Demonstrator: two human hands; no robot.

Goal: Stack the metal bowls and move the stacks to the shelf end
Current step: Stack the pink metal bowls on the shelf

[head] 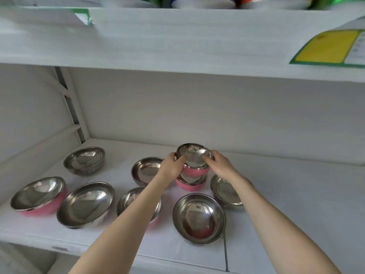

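Both my hands hold one pink-sided metal bowl by its rim, my left hand on its left and my right hand on its right. It hangs tilted just above a second pink bowl standing on the white shelf. Several more metal bowls stand loose around them: one at the back left, one behind my left wrist, a pink one at the far left, a wide one, one under my left forearm, one in front and one under my right forearm.
The shelf's right half carries no bowls. An upper shelf board overhangs the space, with a yellow and green label at its right. A slotted upright stands in the back left corner.
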